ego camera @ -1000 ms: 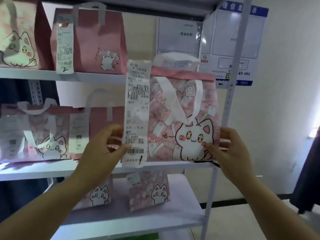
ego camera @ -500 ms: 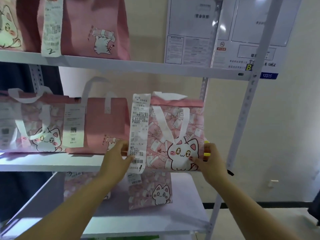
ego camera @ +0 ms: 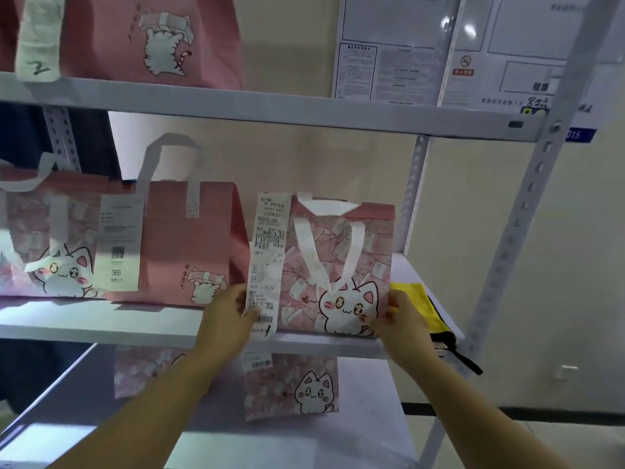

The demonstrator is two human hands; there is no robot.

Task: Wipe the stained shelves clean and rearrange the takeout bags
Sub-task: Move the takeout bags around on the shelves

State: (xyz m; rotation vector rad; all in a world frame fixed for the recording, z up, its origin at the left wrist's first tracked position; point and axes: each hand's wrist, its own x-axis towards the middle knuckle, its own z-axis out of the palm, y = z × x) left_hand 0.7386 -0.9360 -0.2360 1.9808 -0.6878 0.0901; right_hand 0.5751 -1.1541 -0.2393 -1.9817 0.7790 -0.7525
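Both hands grip the cat-print bag (ego camera: 338,262) upright on the middle shelf (ego camera: 101,324): left hand (ego camera: 225,316) at the receipt (ego camera: 265,262) edge, right hand (ego camera: 404,319) at the lower right corner.

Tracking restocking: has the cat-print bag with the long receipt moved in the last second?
Yes. The cat-print bag went from in front of the rack onto the middle shelf, beside the plain pink bag.

Single view: wide-angle camera worn on the head. It faces forward into the shelf rack (ego camera: 527,211) at close range. Both forearms enter from the bottom edge. The left hand (ego camera: 226,316) and right hand (ego camera: 402,323) grip a takeout bag (ego camera: 338,265) just below frame centre. Sight line falls between upper shelf (ego camera: 270,111) and middle shelf (ego camera: 101,328). The lower shelf (ego camera: 365,434) is seen from above. Wall (ego camera: 575,265) fills the right.
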